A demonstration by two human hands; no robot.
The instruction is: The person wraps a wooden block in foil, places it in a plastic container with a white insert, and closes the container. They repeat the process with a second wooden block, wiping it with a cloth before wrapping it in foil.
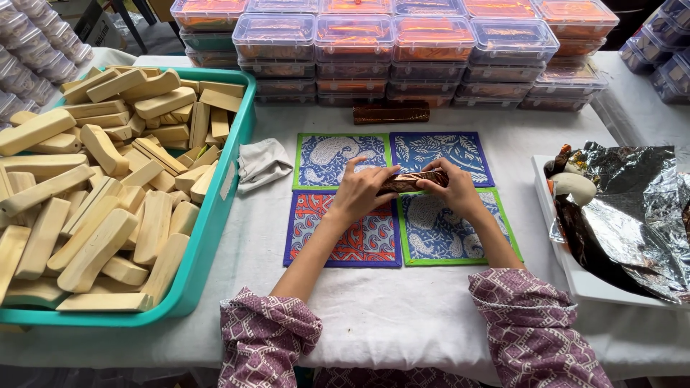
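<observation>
right now, both hands up over the middle of the table, sharing one thing: a small brown foil-wrapped bar [411, 181], glossy w/ a coppery sheen, held just above the four patterned mats [343, 241]. long axis of bar running left-right, roughly level, maybe a touch tilted, square across the body. left hand [361, 190] clamped on the left end, fingers curled together over the top, thumb tucked under or behind, can't tell which. right hand [451, 188] pinching the right end, fingertips [431, 182] bunched close on the wrapper, no gap showing. so bar lies between the two hands, each end covered, only the mid stretch visible. about equal reach for both, neither nearer; left covers a bit more of the length. sits over the seam where the upper blue mats meet the lower ones, not touching cloth as far as can be made out. further back, a second dark wrapped bar [391, 112] lying flat on the white cloth, also left-right, well apart from the hands, just in front of stacked clear lidded boxes [394, 50] w/ orange contents. far left, teal crate [215, 215] heaped w/ pale wooden blocks [93, 208]; crumpled grey rag [261, 162] just beside its rim. far right, white tray [575, 280] w/ crinkled silver foil sheets [640, 208] and dark brown foil strips, near the right elbow but apart from it. purple patterned sleeves [535, 330] at bottom.
</observation>
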